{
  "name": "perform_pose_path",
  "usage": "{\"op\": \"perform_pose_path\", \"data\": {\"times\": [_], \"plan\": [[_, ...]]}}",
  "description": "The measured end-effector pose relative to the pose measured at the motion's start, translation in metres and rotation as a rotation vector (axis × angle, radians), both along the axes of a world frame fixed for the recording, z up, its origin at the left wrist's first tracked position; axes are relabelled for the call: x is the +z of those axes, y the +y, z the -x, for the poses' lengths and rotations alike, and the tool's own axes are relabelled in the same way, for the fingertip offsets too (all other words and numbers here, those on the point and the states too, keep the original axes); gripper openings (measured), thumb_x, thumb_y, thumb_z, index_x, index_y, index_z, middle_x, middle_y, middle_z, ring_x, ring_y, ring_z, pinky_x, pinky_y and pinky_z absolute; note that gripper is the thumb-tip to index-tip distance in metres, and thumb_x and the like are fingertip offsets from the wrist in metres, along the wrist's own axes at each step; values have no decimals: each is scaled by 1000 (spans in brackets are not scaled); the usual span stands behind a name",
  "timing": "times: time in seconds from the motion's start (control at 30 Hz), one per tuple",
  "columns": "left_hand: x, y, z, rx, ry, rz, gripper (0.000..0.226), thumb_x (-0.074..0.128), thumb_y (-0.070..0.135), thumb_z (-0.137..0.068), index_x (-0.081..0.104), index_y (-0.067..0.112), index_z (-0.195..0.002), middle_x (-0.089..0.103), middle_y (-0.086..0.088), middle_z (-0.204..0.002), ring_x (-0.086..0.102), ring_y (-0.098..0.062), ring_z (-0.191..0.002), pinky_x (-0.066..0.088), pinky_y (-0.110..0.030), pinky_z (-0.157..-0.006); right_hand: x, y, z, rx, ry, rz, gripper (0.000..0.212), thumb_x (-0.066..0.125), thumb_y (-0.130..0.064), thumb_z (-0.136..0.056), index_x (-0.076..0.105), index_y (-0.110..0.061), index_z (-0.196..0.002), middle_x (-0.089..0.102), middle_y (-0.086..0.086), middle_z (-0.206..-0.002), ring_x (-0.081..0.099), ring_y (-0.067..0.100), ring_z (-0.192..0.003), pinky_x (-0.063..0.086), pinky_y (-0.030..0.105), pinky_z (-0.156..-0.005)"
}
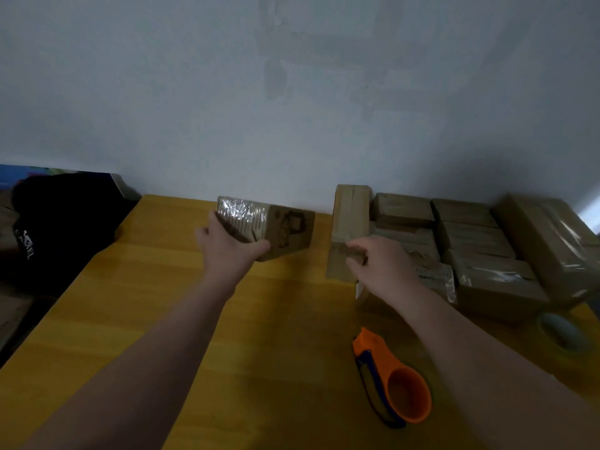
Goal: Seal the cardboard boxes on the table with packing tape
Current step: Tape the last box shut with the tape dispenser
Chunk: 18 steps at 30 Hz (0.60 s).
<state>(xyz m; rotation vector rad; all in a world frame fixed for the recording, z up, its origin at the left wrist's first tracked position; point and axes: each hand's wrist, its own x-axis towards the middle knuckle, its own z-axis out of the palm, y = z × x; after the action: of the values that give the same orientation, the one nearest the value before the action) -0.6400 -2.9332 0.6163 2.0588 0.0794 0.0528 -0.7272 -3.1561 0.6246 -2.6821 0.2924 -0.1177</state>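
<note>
- Along the far edge of the yellow bench (156, 306), near its middle, the left hand (231, 245) grips a small taped box (287, 232), its fingers (212, 224) curled over the glossy end and the thumb under the near corner.
- Just to the right, the right hand (381, 263) holds a long box (352, 206), its fingers bent round the box's near end.
- Beside it, more boxes (470, 237) are packed together at the far right corner, several wrapped in clear tape.
- Toward the near right edge lies an orange tape dispenser (401, 386); a tape roll (561, 332) sits at the right edge.
- Off the left edge lies a black cloth (58, 228).
</note>
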Motion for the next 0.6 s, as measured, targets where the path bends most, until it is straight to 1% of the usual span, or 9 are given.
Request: {"op": "perform_pose_path", "data": {"times": [0.07, 0.1, 0.13, 0.2, 0.27, 0.33, 0.4, 0.47, 0.6], "plan": [[-22, -12, -3, 40, 37, 35, 93, 85, 17, -63, 31, 16, -138, 31, -9, -130, 36, -24, -117, 38, -33, -90, -7, -9, -14, 7, 50, 65, 42, 58, -25, -94, 51, -26, -136, 54, -2, -130, 53, 11, -100, 35, 14, -61], [-34, -18, -3, 43, 49, 28, 99, 87, 18, -61, 28, 15, -141, 31, -10, -133, 35, -24, -120, 38, -35, -93, -10, -14, -19, 9, 69, 95, 46, 58, -25, -94, 48, -27, -139, 52, -3, -132, 53, 12, -103, 32, 14, -58], [-44, -25, -2, 45, 56, 7, 106, 88, 20, -59, 24, 15, -144, 30, -9, -134, 34, -25, -124, 38, -38, -97, -15, -18, -24, 14, 81, 122, 48, 59, -24, -94, 46, -28, -140, 50, -4, -134, 52, 12, -107, 32, 15, -58], [-63, -40, -1, 62, 70, -57, 115, 92, 26, -55, 22, 14, -146, 33, -9, -135, 34, -27, -128, 39, -45, -103, -24, -28, -33, 27, 93, 161, 51, 59, -22, -93, 44, -30, -141, 49, -4, -136, 51, 13, -111, 40, 18, -64], [-76, -54, 0, 64, 90, -85, 119, 94, 30, -51, 23, 13, -146, 37, -9, -139, 36, -28, -132, 39, -47, -107, -31, -36, -40, 24, 114, 185, 50, 57, -20, -94, 44, -30, -142, 48, -3, -136, 49, 16, -115, 48, 26, -77], [-84, -67, 0, 37, 130, -59, 118, 93, 30, -55, 22, 15, -148, 41, -9, -142, 42, -27, -131, 42, -47, -105, -36, -44, -45, 24, 130, 209, 49, 55, -16, -95, 44, -29, -142, 47, -2, -136, 47, 18, -116, 50, 31, -84], [-89, -78, -3, -25, 165, -92, 110, 87, 26, -66, 17, 20, -150, 46, -10, -140, 50, -28, -125, 47, -49, -98, -39, -50, -49, 27, 138, 230, 49, 53, -14, -95, 44, -27, -141, 45, 1, -135, 47, 19, -115, 49, 33, -84], [-92, -86, -9, -98, 166, -163, 94, 80, 22, -77, 20, 23, -151, 49, -10, -137, 55, -29, -118, 51, -50, -92, -40, -55, -53, 39, 139, 247, 47, 48, -11, -96, 45, -25, -141, 45, 3, -134, 48, 22, -112, 48, 33, -81], [-96, -94, -25, -205, 116, -324, 53, 65, 13, -90, 48, 17, -139, 55, -7, -133, 57, -25, -113, 49, -39, -95, -41, -62, -58, 43, 124, 249, 44, 40, -9, -99, 46, -22, -140, 46, 6, -133, 50, 24, -111, 46, 33, -80]]}}
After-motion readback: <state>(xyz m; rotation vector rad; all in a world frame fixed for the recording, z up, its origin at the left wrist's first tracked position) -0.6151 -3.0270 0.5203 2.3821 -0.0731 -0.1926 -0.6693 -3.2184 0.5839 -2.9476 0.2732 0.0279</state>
